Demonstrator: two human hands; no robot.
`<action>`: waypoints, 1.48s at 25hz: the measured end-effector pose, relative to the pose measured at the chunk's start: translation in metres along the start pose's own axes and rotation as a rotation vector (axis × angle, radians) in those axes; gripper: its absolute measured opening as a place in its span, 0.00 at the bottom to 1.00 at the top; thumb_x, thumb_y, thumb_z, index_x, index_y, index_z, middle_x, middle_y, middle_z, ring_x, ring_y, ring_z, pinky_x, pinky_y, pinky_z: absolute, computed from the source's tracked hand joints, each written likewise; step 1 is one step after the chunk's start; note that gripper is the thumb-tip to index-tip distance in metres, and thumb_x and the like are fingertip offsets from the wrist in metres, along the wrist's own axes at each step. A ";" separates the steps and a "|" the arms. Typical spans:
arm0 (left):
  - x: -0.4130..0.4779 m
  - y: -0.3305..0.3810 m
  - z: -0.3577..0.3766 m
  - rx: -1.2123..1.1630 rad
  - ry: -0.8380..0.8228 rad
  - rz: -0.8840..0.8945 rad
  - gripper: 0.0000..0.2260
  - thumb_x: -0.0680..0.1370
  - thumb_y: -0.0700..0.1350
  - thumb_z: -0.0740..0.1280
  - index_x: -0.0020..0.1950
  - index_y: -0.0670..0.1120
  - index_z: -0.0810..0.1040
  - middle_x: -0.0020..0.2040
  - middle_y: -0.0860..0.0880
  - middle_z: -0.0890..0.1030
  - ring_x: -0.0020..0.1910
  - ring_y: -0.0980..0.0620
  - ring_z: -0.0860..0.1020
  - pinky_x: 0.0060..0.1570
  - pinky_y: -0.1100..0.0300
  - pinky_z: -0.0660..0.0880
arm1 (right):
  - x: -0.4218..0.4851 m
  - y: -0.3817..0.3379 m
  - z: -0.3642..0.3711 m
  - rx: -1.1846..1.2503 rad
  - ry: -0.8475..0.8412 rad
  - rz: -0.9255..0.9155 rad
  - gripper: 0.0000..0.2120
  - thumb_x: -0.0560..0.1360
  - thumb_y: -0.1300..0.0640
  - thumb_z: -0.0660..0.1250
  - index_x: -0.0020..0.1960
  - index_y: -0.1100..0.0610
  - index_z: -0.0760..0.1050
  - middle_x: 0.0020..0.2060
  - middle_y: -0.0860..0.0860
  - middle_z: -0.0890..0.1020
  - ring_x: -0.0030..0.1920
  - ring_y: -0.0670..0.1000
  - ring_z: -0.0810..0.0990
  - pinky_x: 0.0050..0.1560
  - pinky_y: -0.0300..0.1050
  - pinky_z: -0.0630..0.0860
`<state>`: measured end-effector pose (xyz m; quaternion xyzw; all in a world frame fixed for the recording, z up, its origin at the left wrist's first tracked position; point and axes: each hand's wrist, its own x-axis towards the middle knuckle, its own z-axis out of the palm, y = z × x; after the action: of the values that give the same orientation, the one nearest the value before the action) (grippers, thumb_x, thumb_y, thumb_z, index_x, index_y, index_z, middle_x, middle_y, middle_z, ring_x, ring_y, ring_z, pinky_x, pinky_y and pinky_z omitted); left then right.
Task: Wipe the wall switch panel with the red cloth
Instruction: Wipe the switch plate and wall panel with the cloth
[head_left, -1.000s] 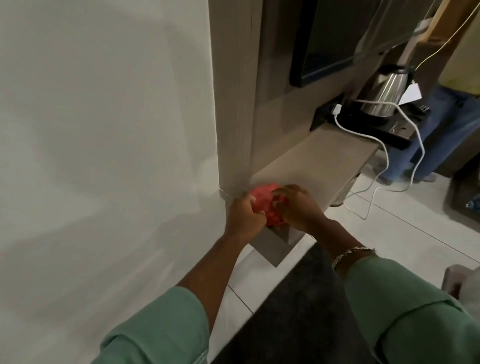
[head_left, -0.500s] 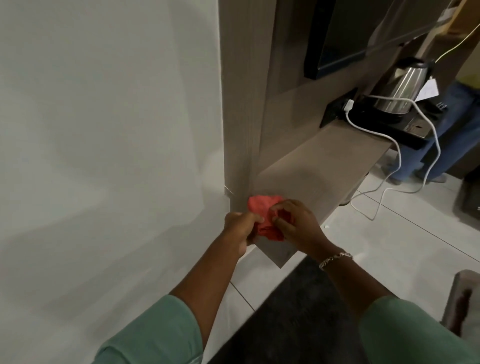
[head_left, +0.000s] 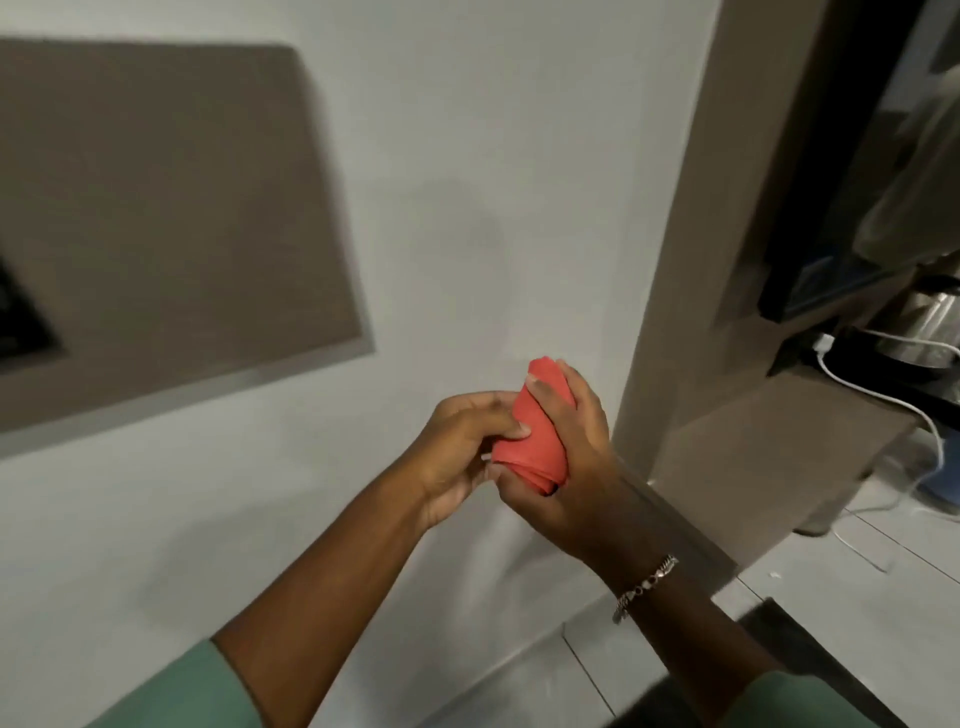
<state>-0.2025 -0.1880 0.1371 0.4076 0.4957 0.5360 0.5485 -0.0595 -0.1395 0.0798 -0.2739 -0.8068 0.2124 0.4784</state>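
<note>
The red cloth (head_left: 535, 431) is bunched into a fold and held in front of the white wall. My right hand (head_left: 571, 457) wraps around it from the right, thumb across the front. My left hand (head_left: 462, 452) pinches its lower left edge with thumb and fingers. A brown rectangular wall panel (head_left: 166, 218) fills the upper left, blurred. At the far left edge a dark plate (head_left: 21, 322) sits in that panel, cut off by the frame; I cannot tell whether it is the switch panel.
A brown wooden column (head_left: 691, 249) stands right of my hands, with a wooden shelf (head_left: 779, 447) beyond it. On the shelf are a steel kettle (head_left: 930, 322) and a white cable (head_left: 893, 400). A dark mat (head_left: 810, 670) lies on the tiled floor.
Both hands lifted the red cloth off the shelf corner and carried it up and left before the white wall. My view swung left and up, bringing the brown wall panel into sight.
</note>
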 end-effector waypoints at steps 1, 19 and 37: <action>-0.024 0.023 -0.014 0.131 0.078 0.097 0.15 0.74 0.35 0.67 0.58 0.42 0.83 0.51 0.42 0.86 0.51 0.46 0.84 0.48 0.54 0.82 | 0.012 -0.025 0.015 0.005 0.032 -0.057 0.40 0.67 0.48 0.75 0.75 0.43 0.60 0.79 0.53 0.58 0.77 0.54 0.63 0.67 0.61 0.76; -0.305 0.178 -0.265 1.176 0.944 1.295 0.14 0.74 0.36 0.64 0.58 0.39 0.80 0.54 0.46 0.82 0.55 0.53 0.79 0.60 0.64 0.72 | 0.110 -0.267 0.215 -0.225 0.175 -0.538 0.43 0.70 0.34 0.68 0.78 0.47 0.56 0.80 0.59 0.55 0.81 0.62 0.51 0.76 0.72 0.55; -0.252 0.159 -0.340 2.197 1.325 0.918 0.33 0.80 0.56 0.54 0.81 0.41 0.51 0.81 0.43 0.51 0.82 0.44 0.47 0.78 0.41 0.47 | 0.128 -0.259 0.229 -0.102 0.353 -0.694 0.23 0.79 0.41 0.58 0.71 0.48 0.70 0.74 0.53 0.70 0.78 0.60 0.62 0.72 0.70 0.62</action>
<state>-0.5483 -0.4516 0.2598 0.4252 0.6519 0.0946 -0.6207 -0.3749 -0.2721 0.2174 -0.0406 -0.7663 -0.0529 0.6390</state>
